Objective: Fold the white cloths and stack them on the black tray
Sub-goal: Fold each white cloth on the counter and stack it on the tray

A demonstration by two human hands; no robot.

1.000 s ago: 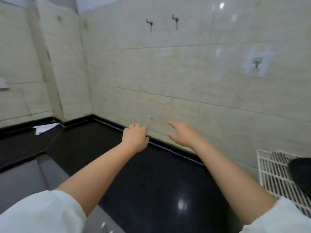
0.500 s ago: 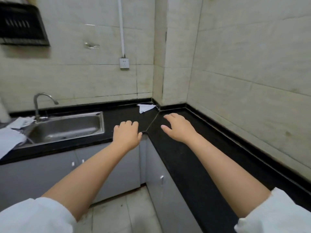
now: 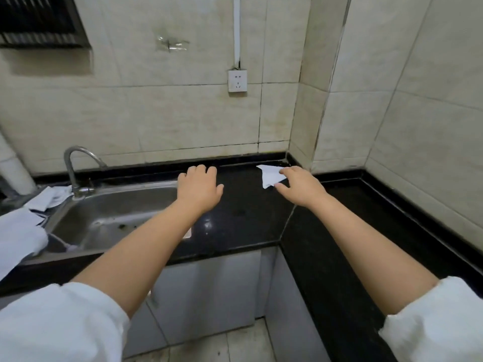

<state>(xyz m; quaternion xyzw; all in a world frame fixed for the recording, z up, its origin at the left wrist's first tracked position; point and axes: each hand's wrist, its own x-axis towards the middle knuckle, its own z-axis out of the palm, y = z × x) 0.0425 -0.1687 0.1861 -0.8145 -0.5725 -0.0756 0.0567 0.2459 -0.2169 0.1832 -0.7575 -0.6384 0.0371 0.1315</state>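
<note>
White cloths (image 3: 19,235) lie in a heap at the far left, over the sink's left edge. A small white folded piece (image 3: 270,175) lies on the black counter near the corner. My left hand (image 3: 198,188) is stretched out above the counter beside the sink, fingers relaxed, holding nothing. My right hand (image 3: 300,185) hovers right beside the small white piece, fingers loosely spread; I cannot tell if it touches it. No black tray is in view.
A steel sink (image 3: 117,215) with a tap (image 3: 75,165) sits left of my hands. The black L-shaped counter (image 3: 326,246) runs along the tiled walls to the right. A wall socket (image 3: 237,81) is above. Grey cabinets (image 3: 209,296) stand below.
My view has swung left from the right-hand wall to the sink corner. Both hands have moved toward the corner, and the right one is now beside the small white piece.
</note>
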